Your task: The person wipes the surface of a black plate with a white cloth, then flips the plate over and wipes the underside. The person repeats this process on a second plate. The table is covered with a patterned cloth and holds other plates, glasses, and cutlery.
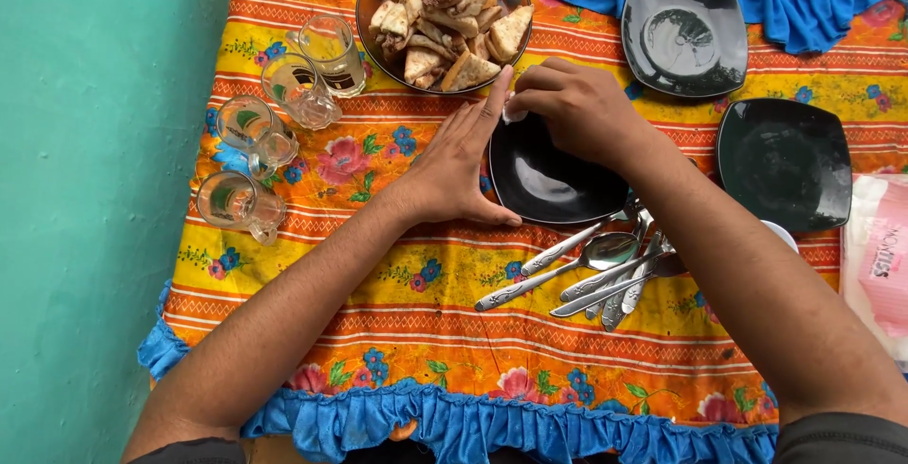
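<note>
Steadying the black plate (549, 180), left hand (459, 166) flat; right fingers (530, 100) above.

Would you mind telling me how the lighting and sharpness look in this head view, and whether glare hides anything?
Head view: soft, even daylight with faint shadows; the hands and the spoons are sharp. Pale reflections sheen the three black plates, strongest on the far one, and glint on the glass mugs. The white packet at the right edge is washed out.

Glossy black square plates (551, 175); an orange-and-yellow striped tablecloth (397, 322) with pink and blue flowers and a blue frill; teal wall (85, 190); silver spoons (596, 275).
</note>
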